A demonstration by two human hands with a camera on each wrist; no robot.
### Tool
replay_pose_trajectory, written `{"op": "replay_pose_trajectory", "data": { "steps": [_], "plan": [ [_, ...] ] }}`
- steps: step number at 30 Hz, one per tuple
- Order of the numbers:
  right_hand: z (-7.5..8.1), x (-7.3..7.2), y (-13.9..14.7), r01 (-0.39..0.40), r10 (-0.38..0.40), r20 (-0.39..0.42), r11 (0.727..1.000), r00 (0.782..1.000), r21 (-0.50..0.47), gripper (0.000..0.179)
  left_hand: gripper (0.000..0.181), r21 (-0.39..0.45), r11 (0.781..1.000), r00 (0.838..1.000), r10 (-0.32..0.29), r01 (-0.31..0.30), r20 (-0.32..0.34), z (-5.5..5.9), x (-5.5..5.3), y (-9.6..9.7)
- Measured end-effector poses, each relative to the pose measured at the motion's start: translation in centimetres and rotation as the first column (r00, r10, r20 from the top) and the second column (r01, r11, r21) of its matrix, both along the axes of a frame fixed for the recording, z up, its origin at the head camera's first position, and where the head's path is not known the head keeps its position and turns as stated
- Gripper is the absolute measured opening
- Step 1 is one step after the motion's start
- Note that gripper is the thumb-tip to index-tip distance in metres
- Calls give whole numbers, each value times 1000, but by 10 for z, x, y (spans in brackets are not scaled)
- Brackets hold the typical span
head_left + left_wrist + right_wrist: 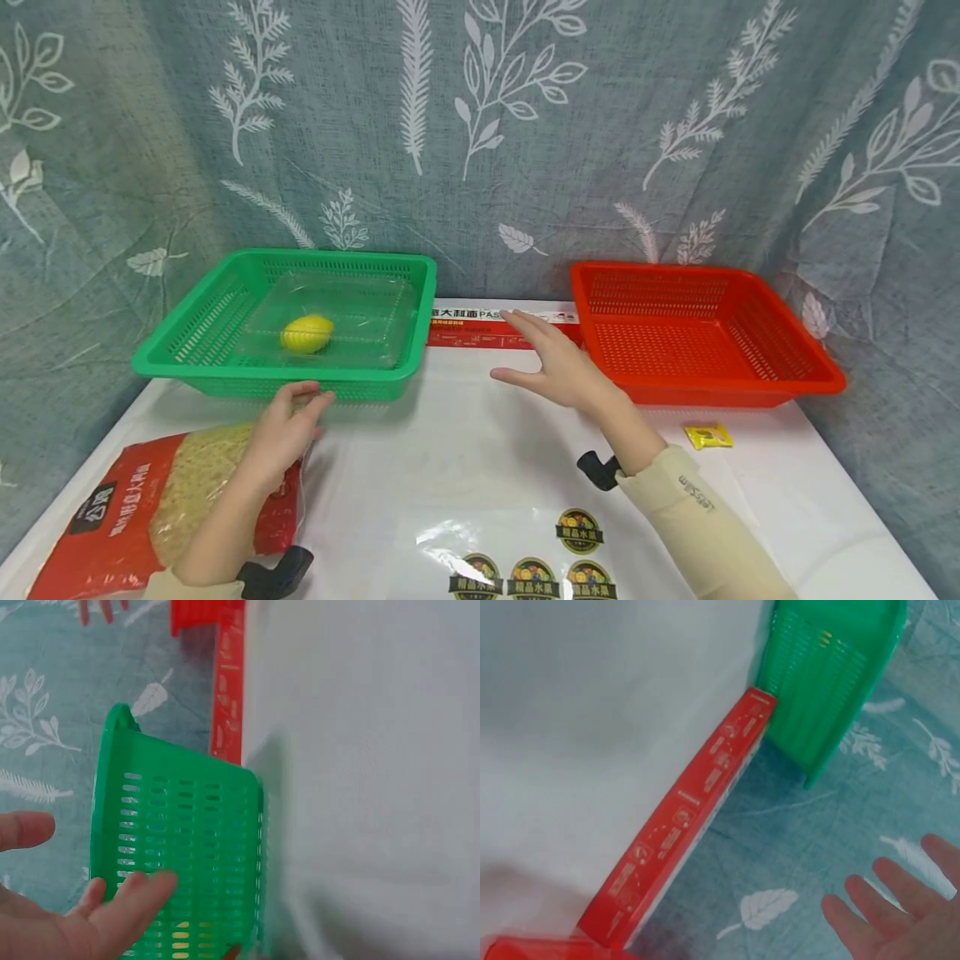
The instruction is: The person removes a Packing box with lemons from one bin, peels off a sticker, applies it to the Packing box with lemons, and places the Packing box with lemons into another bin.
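My left hand (285, 429) hovers just in front of the green basket (225, 372), fingers loosely bent and holding nothing. Inside that basket are a clear plastic container (367, 321) and a yellow lemon (307, 333), which overlaps the container in the head view. My right hand (558, 367) is raised over the table left of the red basket (712, 387), its fingers spread and nothing in them. Behind it lies a long red and white pasta box (472, 331), running between the two baskets. In the left wrist view, the left fingers (142, 904) show against the green basket's slotted wall.
A red bag of pasta (112, 508) lies at the front left, under the left forearm. One small yellow packet (708, 436) is in front of the red basket. Round fruit stickers (579, 531) on a clear sheet lie at the near edge. A patterned curtain (337, 125) hangs behind.
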State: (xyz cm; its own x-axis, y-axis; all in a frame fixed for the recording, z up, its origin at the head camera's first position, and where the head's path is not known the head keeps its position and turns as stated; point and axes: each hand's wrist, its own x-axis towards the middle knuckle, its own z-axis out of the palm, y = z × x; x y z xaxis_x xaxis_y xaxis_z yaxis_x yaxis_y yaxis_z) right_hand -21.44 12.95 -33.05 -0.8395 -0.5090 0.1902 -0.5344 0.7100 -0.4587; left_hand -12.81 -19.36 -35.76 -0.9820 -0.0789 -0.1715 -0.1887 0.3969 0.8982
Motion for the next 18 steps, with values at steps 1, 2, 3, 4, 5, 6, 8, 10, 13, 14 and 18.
{"op": "replay_pose_trajectory", "data": {
  "steps": [1,2,3,4,5,6,8,10,13,14,18],
  "plan": [
    [-1,-1,-2,-2,2,1,1000,1000,-4,79,65,72,997,1000,-15,13,27,-1,-1,-1],
    [-1,-3,-4,-5,5,1,1000,1000,-11,79,66,139,990,999,-30,24,45,-2,-2,-1],
    [-2,-4,-6,-6,6,1,1000,1000,-15,78,67,208,978,998,-43,31,55,-3,-4,-2],
    [-3,-6,-8,-9,9,3,1000,1000,-20,78,68,262,964,997,-54,37,61,-4,-5,-3],
    [-4,-7,-10,-11,11,5,1000,1000,-24,78,68,301,953,996,-59,36,65,-5,-6,-4],
    [-5,-8,-13,-15,15,6,999,1000,-31,77,68,332,943,996,-53,28,65,-5,-7,-4],
    [-6,-11,-18,-21,21,8,999,1000,-42,77,68,377,926,997,-42,17,59,-6,-9,-6],
    [-6,-13,-23,-27,27,11,998,1000,-48,76,68,422,906,998,-26,0,56,-7,-11,-7],
    [-7,-16,-30,-33,33,13,998,999,-58,74,67,491,870,997,7,-41,73,-8,-14,-9],
    [-7,-16,-33,-29,30,14,998,999,-55,74,68,516,854,996,23,-62,82,-6,-14,-9],
    [-7,-20,-43,-30,32,31,997,999,-69,72,75,604,780,986,101,-162,133,-2,-17,-10]
  ]
}}
